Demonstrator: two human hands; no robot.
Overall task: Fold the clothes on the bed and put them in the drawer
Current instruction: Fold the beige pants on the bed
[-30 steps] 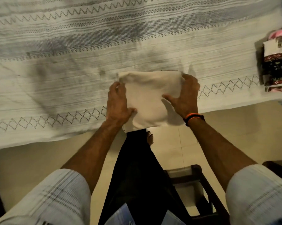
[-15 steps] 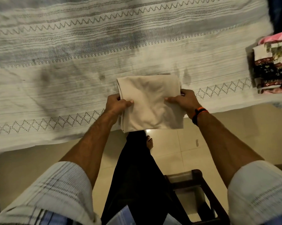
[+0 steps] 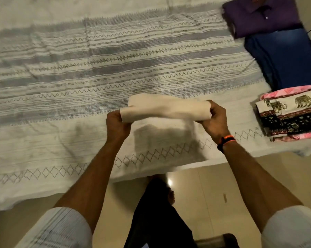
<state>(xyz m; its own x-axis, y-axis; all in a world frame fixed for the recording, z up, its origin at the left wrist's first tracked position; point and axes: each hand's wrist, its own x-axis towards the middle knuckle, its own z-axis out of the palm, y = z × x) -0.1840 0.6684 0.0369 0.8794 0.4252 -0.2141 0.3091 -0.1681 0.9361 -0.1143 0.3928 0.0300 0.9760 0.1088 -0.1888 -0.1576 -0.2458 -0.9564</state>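
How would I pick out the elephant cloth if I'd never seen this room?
Start at the bed's striped white cover and go to its right edge, where folded clothes lie. Past the purple shirt and the blue garment, nearest the floor, sits the elephant cloth: the only one printed with gold elephants above a black patterned band.

No words, labels, brand names or numbers can be read anywhere in the view. The woven white and grey bedspread (image 3: pixel 97 68) carries only zigzag and diamond patterns, and the folded cream and black printed cloth (image 3: pixel 292 115) at the right shows gold elephant figures and small motifs, not letters. A tiny pale mark on the folded purple shirt (image 3: pixel 262 17) at the top right is too small and blurred to tell whether it is a label.
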